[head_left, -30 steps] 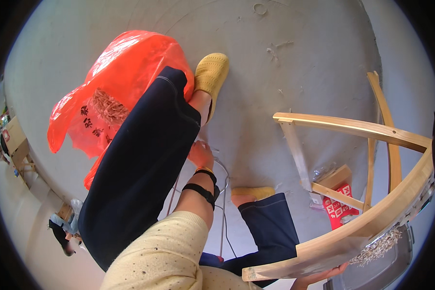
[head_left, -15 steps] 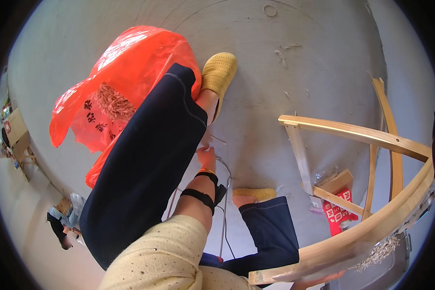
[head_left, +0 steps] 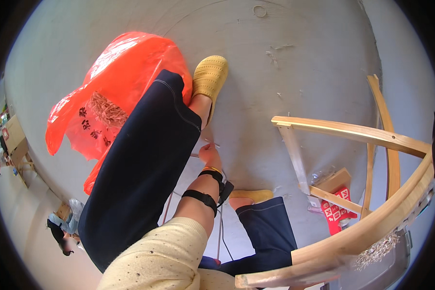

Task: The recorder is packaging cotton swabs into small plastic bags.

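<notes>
Where the left fingers (head_left: 206, 151) curl, a thin rod (head_left: 217, 145) seemingly lies alongside.

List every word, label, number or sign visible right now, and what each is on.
Red plastic bag: black printed characters, which I won't copy out.
Red packet: white marks in small squares, too small to read reliably.
Cardboard box at far left: red patch, possibly a label, unreadable.

To the right of the red bag (head_left: 135, 63) are one yellow shoe (head_left: 210, 77), then the left hand (head_left: 209, 153), and, farther, the wooden frame (head_left: 357, 130).
</notes>
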The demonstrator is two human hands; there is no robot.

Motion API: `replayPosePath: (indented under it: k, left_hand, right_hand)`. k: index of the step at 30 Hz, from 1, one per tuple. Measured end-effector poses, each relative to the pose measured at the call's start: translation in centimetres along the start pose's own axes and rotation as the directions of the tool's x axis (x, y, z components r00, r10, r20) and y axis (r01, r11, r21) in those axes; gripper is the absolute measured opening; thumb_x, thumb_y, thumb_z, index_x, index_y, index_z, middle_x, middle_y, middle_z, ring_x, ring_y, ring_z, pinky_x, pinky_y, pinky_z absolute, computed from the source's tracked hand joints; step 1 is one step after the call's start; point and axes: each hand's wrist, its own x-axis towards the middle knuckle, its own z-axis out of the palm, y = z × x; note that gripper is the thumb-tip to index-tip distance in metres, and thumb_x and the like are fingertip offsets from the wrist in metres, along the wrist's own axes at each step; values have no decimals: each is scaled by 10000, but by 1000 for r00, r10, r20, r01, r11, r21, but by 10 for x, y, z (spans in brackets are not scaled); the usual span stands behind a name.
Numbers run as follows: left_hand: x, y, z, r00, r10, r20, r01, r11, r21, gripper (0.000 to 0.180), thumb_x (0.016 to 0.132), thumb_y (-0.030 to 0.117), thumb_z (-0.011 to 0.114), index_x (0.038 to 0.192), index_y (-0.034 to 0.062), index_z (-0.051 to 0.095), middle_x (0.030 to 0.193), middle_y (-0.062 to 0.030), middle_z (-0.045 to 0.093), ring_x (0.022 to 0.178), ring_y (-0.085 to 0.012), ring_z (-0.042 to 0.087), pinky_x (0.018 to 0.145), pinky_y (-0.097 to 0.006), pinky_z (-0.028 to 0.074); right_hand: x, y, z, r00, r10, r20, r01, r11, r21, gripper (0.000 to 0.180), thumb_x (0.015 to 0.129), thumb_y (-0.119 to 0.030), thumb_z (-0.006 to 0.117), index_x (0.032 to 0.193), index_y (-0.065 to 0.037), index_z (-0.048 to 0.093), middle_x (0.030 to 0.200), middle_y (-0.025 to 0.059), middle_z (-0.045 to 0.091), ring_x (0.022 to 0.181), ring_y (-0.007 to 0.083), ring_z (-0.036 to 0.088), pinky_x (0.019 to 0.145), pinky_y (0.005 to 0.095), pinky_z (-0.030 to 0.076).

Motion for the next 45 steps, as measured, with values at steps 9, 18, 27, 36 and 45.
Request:
replayPosePath:
  k: [9,18,27,36,45]
  left_hand:
    - [-31,46,-30,991,40,125,-51,995,84,272,793,222,777,952,2,768,911,-143,770,827,-286,727,786,-406,579]
    - [-203,267,-133,680,539,497,-156,769,-620,96,903,100,742,911,44,664,807,-9,687,707,-86,613,692,-242,500]
    - [-299,378,-382,139,804,578,-12,585,-811,142,986,82,695,1111,33,647,887,-4,676,713,-41,583,607,-191,447]
    - [-365,340,-525,-184,759,625,-170,601,-781,180,982,161,727,1084,13,724,820,32,665,716,-25,572,622,-192,433]
    - [-386,307,-553,-319,738,595,-214,555,-804,117,958,134,736,1009,29,738,829,25,681,682,-29,535,607,-199,411]
  right_hand:
    - [4,0,3,997,-60,-39,65,990,128,528,1082,-271,373,1449,105,431,1474,245,408,1407,363,405,1178,499,318]
    - [10,4,8,975,-152,-160,188,954,235,418,1094,-227,400,1377,43,549,1408,216,518,1358,352,454,1157,492,326]
    - [14,21,15,933,-160,-321,282,880,381,309,1055,-203,520,1275,-27,645,1318,160,584,1280,339,521,1097,476,383]
    - [-44,-203,-195,842,-442,-310,463,296,836,142,874,-112,712,878,-40,589,1040,122,589,1021,247,573,914,370,456]
    - [-87,-229,-242,828,-459,-322,441,177,880,275,832,-106,751,1072,-44,630,1254,157,572,1222,284,548,1026,416,463]
